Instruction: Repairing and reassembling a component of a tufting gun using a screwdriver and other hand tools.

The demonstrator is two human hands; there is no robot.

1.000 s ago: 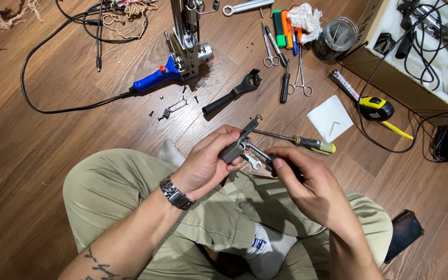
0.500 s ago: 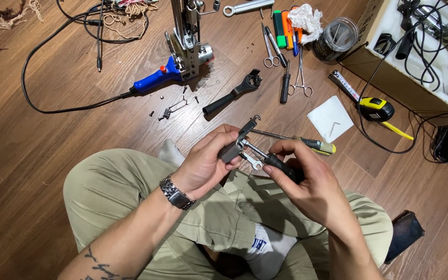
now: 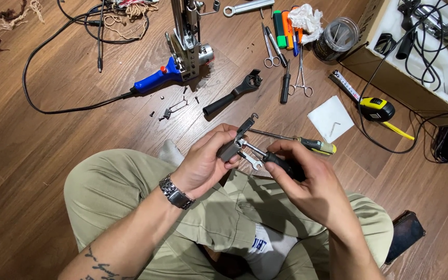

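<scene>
Looking down over crossed legs in khaki trousers [image 3: 130, 192], w/ a white sock [image 3: 265, 249] partly tucked under the knees, I see both forearms cut off by the bottom edge. Left hand [image 3: 203, 163], steel watch [image 3: 176, 193] on the wrist, is closed round a small dark metal part [image 3: 234, 144]; its lower half is hidden by the fingers, so I can't tell its full shape. Right hand [image 3: 312, 181] is wrapped tight on a black-handled tool [image 3: 281, 163], shaft meeting the part; tip is too small to make out. A small silver spanner [image 3: 251, 159] sits between the hands, touching the part, but which hand carries it I can't tell. Just beyond, on the wood floor [image 3: 37, 171], lies a yellow-handled screwdriver [image 3: 307, 144], shaft partly behind the part. Further out: white paper square [image 3: 330, 118], yellow tape measure [image 3: 377, 108], black-handled wrench [image 3: 232, 93], loose screws approx. beside it. Farthest: blue-handled power tool [image 3: 167, 72] on a metal stand cut by the top edge, scissors [image 3: 270, 49], glass jar [image 3: 335, 39], and an open box [image 3: 385, 67] at right, contents tangled in cables.
</scene>
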